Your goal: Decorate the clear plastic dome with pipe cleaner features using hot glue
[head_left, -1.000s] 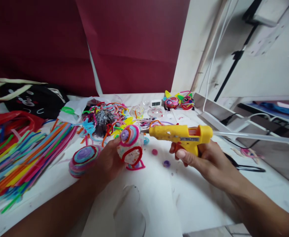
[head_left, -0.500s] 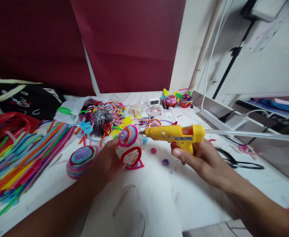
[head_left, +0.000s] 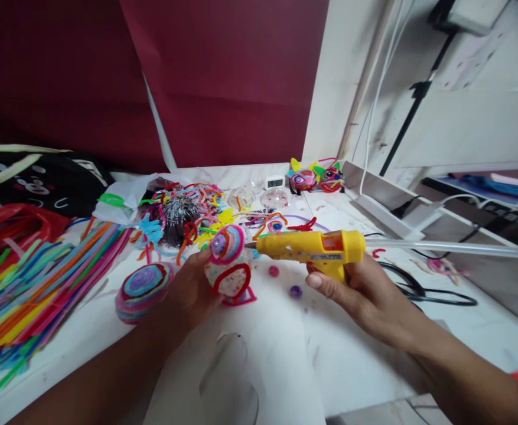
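Note:
My left hand (head_left: 188, 292) grips a clear craft ball (head_left: 230, 265) wrapped with coloured pipe-cleaner spirals and a red loop, holding it just above the white table (head_left: 351, 354). My right hand (head_left: 365, 295) holds a yellow hot glue gun (head_left: 312, 248) with a clear glue stick (head_left: 453, 249) sticking out behind. The gun's nozzle points left and sits right at the ball's upper right side. A flat multicoloured pipe-cleaner spiral disc (head_left: 141, 284) lies on the table just left of my left hand.
A big bundle of straight coloured pipe cleaners (head_left: 32, 283) fills the left. Tangled pipe-cleaner scraps (head_left: 188, 206), a black bag (head_left: 41, 177), a small digital clock (head_left: 275, 183), finished craft faces (head_left: 316, 177), small beads (head_left: 295, 290) and a black cable (head_left: 436, 292) lie around.
The glue gun has moved left, bringing its nozzle up to the ball. My left hand and the ball have stayed nearly in place.

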Demonstrator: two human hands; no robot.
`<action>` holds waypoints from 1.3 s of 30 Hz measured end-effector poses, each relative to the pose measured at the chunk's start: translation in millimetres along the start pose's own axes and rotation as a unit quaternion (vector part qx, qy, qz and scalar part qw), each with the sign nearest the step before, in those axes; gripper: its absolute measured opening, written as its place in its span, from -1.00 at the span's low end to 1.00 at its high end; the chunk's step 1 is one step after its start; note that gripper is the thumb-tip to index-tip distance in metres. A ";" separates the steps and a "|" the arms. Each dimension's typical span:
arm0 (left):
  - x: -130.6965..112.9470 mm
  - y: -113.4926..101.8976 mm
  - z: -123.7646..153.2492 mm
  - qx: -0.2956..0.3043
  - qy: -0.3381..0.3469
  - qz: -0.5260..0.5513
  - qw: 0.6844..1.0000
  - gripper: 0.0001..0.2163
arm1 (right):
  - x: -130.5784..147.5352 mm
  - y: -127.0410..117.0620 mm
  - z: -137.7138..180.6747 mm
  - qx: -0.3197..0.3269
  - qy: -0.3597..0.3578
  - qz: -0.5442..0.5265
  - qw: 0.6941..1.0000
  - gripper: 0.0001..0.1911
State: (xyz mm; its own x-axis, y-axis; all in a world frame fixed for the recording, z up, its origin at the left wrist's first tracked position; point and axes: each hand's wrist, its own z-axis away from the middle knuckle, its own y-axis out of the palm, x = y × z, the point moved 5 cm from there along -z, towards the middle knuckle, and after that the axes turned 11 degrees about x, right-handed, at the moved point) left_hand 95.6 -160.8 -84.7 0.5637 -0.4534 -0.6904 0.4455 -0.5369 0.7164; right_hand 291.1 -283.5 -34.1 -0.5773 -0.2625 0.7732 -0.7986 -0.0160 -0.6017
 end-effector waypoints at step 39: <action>3.3 -3.4 1.6 -0.019 -0.006 -0.028 0.999 -0.88 | -1.4 -2.6 1.7 -0.030 -0.025 0.059 0.997 -0.77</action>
State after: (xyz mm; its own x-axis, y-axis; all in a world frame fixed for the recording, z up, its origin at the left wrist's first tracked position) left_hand 94.8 -161.6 -89.5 0.5279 -0.4322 -0.7311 0.5027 -0.5348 0.6792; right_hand 294.2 -284.7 -33.9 -0.6606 -0.3066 0.6852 -0.7344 0.0749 -0.6746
